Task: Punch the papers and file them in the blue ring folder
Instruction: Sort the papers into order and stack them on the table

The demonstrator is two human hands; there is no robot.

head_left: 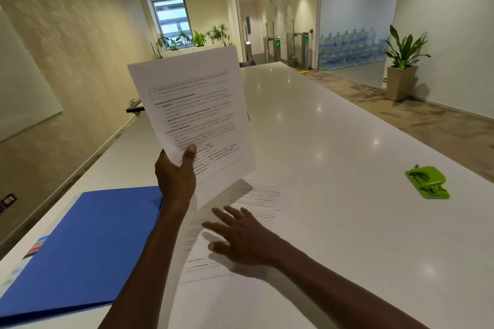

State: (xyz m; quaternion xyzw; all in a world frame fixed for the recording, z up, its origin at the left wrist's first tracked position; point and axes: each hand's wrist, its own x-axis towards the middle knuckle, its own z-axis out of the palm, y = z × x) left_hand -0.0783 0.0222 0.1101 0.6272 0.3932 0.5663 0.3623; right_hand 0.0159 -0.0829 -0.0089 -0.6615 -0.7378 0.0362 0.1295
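A closed blue folder lies flat at the near left. Printed sheets are raised upright above more papers lying flat beside the folder. A green punch sits well apart, far right.

Blue ring folder, plain and unpatterned. White papers printed with lines of black text. Lime-green hole punch. Glossy white table. Green-leaved plant in a beige planter. Cream walls.
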